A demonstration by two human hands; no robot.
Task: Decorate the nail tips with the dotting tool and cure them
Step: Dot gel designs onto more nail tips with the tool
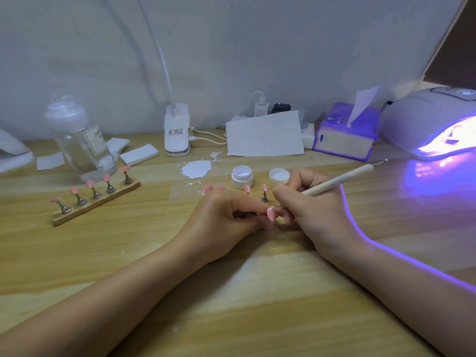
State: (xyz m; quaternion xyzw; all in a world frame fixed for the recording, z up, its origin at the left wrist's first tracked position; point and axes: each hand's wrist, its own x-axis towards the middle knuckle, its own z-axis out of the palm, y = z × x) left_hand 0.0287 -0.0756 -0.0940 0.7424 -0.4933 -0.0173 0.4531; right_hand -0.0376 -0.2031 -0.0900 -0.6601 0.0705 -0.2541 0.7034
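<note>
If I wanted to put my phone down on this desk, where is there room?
Bare wood lies in front of the wooden nail stand, left of the left hand, and beside the right hand below the lit curing lamp. It is crowded along the wall: bottle, paper sheet, tissue box, open jar.

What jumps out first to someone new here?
The curing lamp at far right, glowing violet across the table. Then, centre, the right hand holding the dotting tool to a pink nail tip pinched by the left hand. At left, a wooden stand carries five more tips.
</note>
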